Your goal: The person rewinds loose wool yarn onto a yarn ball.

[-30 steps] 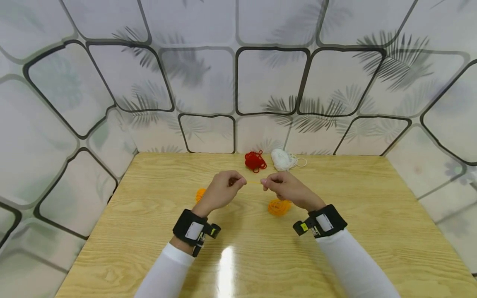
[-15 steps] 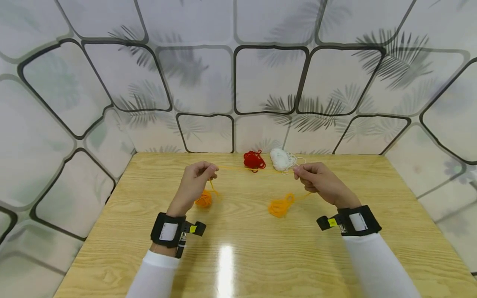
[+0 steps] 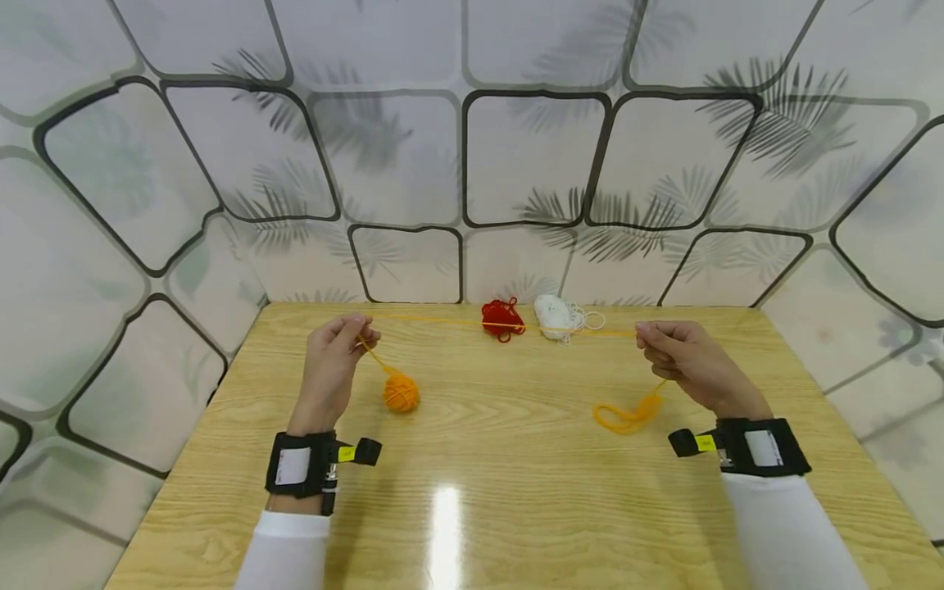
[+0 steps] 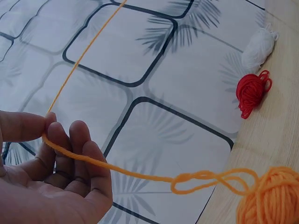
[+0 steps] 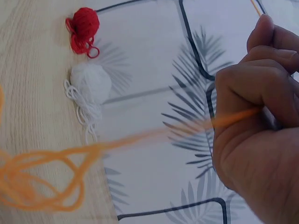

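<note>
An orange strand of yarn [image 3: 442,319] runs taut between my two raised hands, above the table. My left hand [image 3: 335,365] pinches it between thumb and forefinger. From those fingers the yarn slants down to an orange yarn ball [image 3: 401,392], and the left wrist view shows loops [image 4: 201,179] close to that ball. My right hand [image 3: 686,360] grips the strand's other end with curled fingers. Below the right hand hangs a loose orange yarn bundle [image 3: 630,416] with a wide loop; it is blurred in the right wrist view.
At the table's back edge lie a red yarn ball [image 3: 503,319] and a white yarn ball [image 3: 555,317] with loose loops. The strand passes in front of both in the head view. Behind the wooden table [image 3: 501,492] stands a patterned wall covering [image 3: 538,164].
My hands have moved apart, left hand leftward and right hand rightward, and the strand between them has lengthened. The right-hand orange bundle has been drawn rightward and has loosened.
</note>
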Demonstrator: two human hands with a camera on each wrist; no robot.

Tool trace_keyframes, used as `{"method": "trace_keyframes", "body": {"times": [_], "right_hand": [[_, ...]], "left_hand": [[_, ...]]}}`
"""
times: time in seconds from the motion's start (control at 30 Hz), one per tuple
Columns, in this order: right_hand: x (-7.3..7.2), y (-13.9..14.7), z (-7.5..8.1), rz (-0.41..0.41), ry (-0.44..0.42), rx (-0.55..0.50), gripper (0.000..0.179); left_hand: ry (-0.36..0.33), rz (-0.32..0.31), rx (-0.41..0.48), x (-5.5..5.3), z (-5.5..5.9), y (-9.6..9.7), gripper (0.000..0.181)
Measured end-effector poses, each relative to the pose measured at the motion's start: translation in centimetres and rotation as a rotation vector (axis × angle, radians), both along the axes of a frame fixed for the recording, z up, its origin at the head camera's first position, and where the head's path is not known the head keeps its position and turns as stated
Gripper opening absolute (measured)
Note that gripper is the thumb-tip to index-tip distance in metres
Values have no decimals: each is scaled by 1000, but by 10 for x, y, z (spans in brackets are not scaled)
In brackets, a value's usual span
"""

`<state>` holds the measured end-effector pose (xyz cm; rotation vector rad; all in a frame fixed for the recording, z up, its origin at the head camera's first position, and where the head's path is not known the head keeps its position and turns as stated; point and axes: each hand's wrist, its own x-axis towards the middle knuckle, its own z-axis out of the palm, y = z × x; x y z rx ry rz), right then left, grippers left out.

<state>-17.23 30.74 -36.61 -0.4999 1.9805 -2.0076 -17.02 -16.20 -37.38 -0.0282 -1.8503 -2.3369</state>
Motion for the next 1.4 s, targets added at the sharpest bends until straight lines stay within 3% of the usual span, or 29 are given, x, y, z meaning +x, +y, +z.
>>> {"method": "trace_keyframes", "body": {"times": [0.3, 0.63, 0.9, 1.03, 1.27, 1.4], "right_hand": [[4, 22, 0, -12, -18, -189, 35], [5, 41, -7, -31, -85, -486, 45], [6, 55, -9, -57, -164, -702, 42], [9, 62, -11, -36, -186, -801, 43], [12, 72, -16, -31, -204, -884, 42], [13, 78, -17, 2, -220, -959, 44]], "left_hand": [[-15, 82, 159, 0, -2, -16, 21], [-40, 148, 362, -6, -5, -30, 20], [-60, 140, 518, -8, -9, -38, 19], [-87, 139, 548, -9, -10, -40, 18], [-116, 152, 557, -10, -13, -41, 19], [-121, 137, 631, -11, -13, -45, 18]]}}
